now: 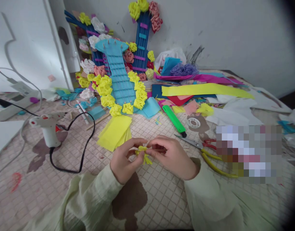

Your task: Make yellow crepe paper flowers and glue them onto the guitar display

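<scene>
Between my two hands, above the patterned tabletop, is a small piece of crumpled yellow paper (147, 159). My left hand (128, 158) pinches it from the left, fingers closed. My right hand (172, 155) meets it from the right, thumb and fingers pressed together around a thin stick (162, 150) that reaches the yellow paper. The fingertips hide part of the paper. Just behind my left hand lies a stack of yellow paper sheets (115, 131). Farther back stands a light blue guitar-like shape (120, 75) edged with yellow paper flowers (105, 88).
A white glue gun (50, 131) with a black cable stands at the left. Behind my right hand lie a green cutter (173, 120), a white tape ring (193, 122) and scissors (212, 163) with yellow handles. Dark blue decorated pieces (141, 41) lean on the wall.
</scene>
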The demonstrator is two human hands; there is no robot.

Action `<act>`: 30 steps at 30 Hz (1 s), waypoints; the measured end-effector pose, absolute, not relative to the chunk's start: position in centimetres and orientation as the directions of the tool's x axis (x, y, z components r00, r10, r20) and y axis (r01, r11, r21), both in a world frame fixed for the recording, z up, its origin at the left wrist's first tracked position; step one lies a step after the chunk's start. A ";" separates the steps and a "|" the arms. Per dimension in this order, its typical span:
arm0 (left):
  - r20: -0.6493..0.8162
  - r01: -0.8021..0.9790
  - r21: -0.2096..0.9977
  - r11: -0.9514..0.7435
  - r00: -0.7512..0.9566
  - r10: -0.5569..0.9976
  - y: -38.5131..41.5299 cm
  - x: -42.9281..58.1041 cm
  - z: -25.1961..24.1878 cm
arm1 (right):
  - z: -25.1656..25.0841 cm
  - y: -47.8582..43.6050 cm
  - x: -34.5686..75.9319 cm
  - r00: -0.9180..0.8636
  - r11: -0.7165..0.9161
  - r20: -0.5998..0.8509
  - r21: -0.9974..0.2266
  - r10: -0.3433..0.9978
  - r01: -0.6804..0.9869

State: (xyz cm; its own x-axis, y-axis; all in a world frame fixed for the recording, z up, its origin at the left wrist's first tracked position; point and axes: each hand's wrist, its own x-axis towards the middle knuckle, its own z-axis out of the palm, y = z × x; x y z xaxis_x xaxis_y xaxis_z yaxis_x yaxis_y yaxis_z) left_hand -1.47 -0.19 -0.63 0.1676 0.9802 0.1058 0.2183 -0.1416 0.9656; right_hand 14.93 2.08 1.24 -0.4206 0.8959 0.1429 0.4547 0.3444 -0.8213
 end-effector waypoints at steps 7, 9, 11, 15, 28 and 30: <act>0.081 0.190 0.975 -0.118 0.189 0.979 -0.3 -1.3 -0.3 | 1.1 1.7 14.5 -0.298 0.239 0.119 -0.881 0.947 0.408; 0.090 0.213 0.968 -0.130 0.186 0.978 -0.3 -1.3 -0.4 | 1.0 1.6 14.5 -0.288 0.228 0.111 -0.882 0.951 0.413; 0.100 0.232 0.962 -0.143 0.186 0.977 -0.3 -1.3 -0.5 | 0.9 1.7 14.5 -0.286 0.244 0.125 -0.870 0.950 0.429; 0.095 0.237 0.962 -0.137 0.181 0.979 -0.1 -1.4 -0.7 | 0.9 1.9 14.8 -0.338 0.303 0.158 -0.848 0.928 0.435; 0.094 0.158 0.979 -0.127 0.202 0.975 0.3 -1.5 -0.3 | 1.0 2.3 15.2 -0.485 0.459 0.236 -0.787 0.842 0.413; 0.100 0.160 0.978 -0.133 0.198 0.975 0.3 -1.5 -0.3 | 1.1 2.3 15.2 -0.487 0.460 0.236 -0.785 0.841 0.415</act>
State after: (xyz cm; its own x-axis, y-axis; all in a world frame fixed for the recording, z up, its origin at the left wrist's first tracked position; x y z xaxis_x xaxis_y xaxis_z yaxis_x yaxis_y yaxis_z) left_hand -1.51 0.32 -0.34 0.1978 0.9751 0.1003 0.1600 -0.1331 0.9781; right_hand 15.23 2.32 1.07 -0.4866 0.8411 0.2361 0.4148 0.4604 -0.7848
